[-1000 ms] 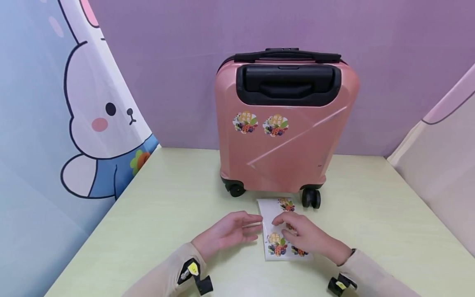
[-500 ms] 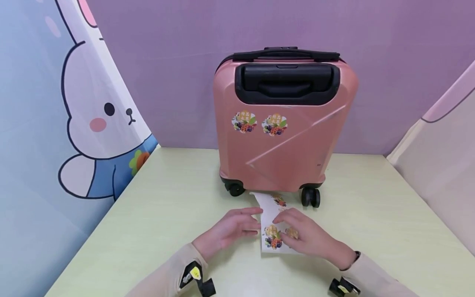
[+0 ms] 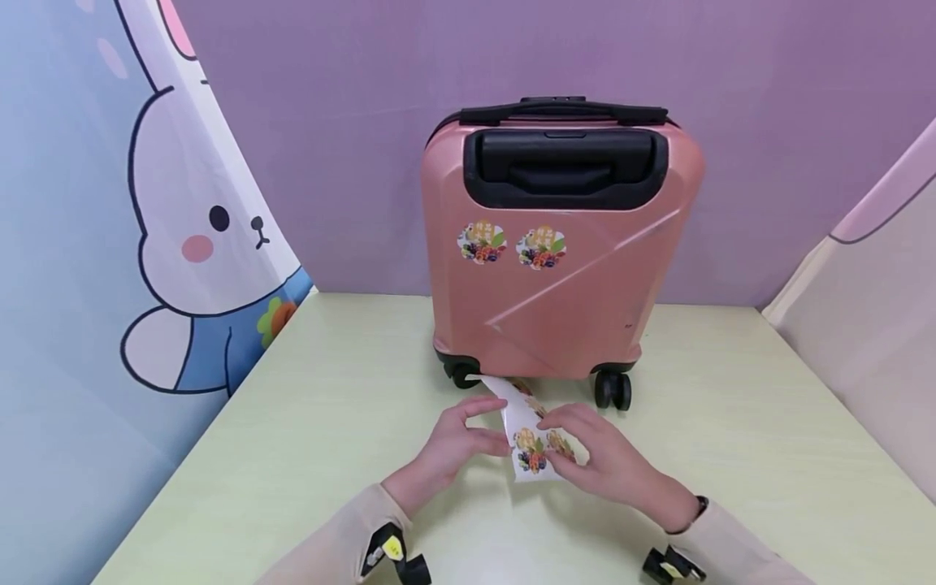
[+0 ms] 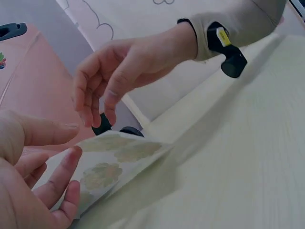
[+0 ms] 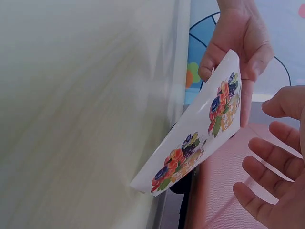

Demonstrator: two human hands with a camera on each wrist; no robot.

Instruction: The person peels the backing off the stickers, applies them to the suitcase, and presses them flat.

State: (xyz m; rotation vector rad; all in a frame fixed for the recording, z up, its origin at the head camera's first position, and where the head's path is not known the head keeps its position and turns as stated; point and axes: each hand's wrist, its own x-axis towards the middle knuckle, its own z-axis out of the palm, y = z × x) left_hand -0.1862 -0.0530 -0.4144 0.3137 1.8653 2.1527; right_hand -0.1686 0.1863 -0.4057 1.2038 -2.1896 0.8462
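Note:
A white sheet of round fruit stickers (image 3: 522, 418) is lifted at a tilt in front of the suitcase; its faded underside shows in the left wrist view. My left hand (image 3: 455, 443) holds its left edge, some fingers against the underside and the thumb near the upper edge. Over the sheet's right side, my right hand (image 3: 607, 455) has its fingers spread and loosely bent; the right wrist view shows a gap between these fingertips (image 5: 245, 191) and the sheet. The pink suitcase (image 3: 563, 309) stands upright behind, with two round fruit stickers (image 3: 541, 248) side by side below its black handle recess.
Black caster wheels (image 3: 613, 390) carry the suitcase close behind the sheet. The pale table (image 3: 351, 349) extends to both sides. A purple backdrop (image 3: 329, 162) hangs behind, with a rabbit-print cloth (image 3: 183, 203) at the left.
The sheet has come up off the table, tilting and shifting left and away from me. My left fingers have moved onto its edge; the right hand has risen slightly.

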